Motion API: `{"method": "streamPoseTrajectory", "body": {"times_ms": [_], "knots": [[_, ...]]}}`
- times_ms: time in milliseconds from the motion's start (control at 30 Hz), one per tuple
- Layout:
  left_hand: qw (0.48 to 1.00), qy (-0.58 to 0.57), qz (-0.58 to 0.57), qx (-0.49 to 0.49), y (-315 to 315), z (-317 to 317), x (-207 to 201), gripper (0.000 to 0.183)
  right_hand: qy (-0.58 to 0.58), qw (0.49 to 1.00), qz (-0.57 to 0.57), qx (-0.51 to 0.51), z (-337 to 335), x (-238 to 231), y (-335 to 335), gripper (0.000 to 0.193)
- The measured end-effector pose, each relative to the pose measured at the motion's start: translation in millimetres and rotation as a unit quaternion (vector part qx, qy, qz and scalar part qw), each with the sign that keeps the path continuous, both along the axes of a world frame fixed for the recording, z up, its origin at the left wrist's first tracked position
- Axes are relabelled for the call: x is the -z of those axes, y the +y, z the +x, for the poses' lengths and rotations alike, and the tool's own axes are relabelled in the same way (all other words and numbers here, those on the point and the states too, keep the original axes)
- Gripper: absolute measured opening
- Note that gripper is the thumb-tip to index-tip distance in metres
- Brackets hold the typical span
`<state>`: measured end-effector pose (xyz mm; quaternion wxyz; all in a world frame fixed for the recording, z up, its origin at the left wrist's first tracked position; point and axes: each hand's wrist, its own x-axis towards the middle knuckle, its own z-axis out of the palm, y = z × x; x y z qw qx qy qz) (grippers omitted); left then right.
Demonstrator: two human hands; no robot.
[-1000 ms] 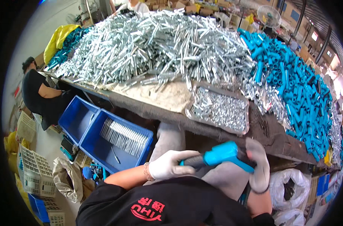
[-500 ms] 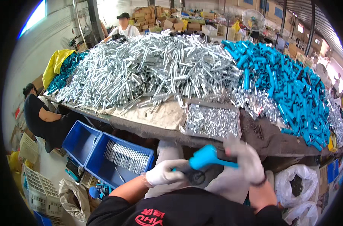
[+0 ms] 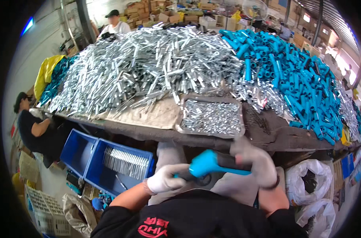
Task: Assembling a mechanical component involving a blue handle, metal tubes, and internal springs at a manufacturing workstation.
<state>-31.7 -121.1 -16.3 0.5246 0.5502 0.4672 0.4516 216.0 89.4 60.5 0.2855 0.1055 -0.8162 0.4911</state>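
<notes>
In front of my lap is a blue-and-black tool (image 3: pixel 204 163), shaped like a hand-held power tool, lying roughly level. Gloved in white, my left hand (image 3: pixel 169 178) is closed round its dark left end. A dark ring-shaped part (image 3: pixel 204 180) shows below the blue body. My right hand (image 3: pixel 256 164), also in a white glove, is at the tool's right end and touches or overlaps it. Motion blurs its fingers, so their grip is unclear. Just beyond the hands, a shallow tray (image 3: pixel 241 116) of small silvery metal pieces sits at the table's near edge.
Silvery metal tubes (image 3: pixel 148 67) are heaped across the table, with blue tubes (image 3: pixel 299 87) piled at right. Blue bins (image 3: pixel 121 186) stand lower left, one containing a row of metal rods (image 3: pixel 127 162). White sacks (image 3: pixel 309 180) stand at right. Two people (image 3: pixel 33 127) (image 3: pixel 115 25) are at left.
The view has shifted, so the table and bins sit lower-left to upper-left of before. The tool has turned slightly, showing more of its black part beside my right hand, which is still blurred.
</notes>
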Motion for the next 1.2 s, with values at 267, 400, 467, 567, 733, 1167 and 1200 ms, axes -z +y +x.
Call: {"method": "streamPoseTrajectory", "body": {"times_ms": [267,400,467,567,733,1167,1200], "knots": [[0.999,0.029,-0.003,-0.018,5.2,11.4,19.9,0.067,-0.07,0.982,-0.171,0.049,9.2,20.9,9.3,0.025],[0.994,-0.072,-0.06,-0.062,13.7,16.0,25.9,0.06,0.126,0.989,0.026,-0.08,0.1,10.1,-24.1,0.062],[0.995,-0.018,-0.038,-0.093,27.9,43.7,15.6,0.05,0.168,0.986,0.014,0.001,-23.6,10.1,-35.9,0.046],[0.977,0.139,-0.065,-0.15,30.5,48.3,32.3,0.029,0.147,0.965,0.094,0.197,-48.3,18.4,-49.0,0.033],[0.966,-0.027,-0.114,-0.231,-5.6,19.0,38.6,0.026,0.022,0.963,0.036,0.268,-65.4,-10.1,49.2,0.028],[0.88,-0.37,-0.055,-0.291,-61.4,9.8,62.9,0.061,-0.235,0.799,0.171,0.526,-0.5,19.6,303.6,0.032],[0.859,-0.404,-0.059,-0.31,-64.8,7.2,66.3,0.06,-0.182,0.816,0.099,0.539,12.0,18.4,300.2,0.031]]}}
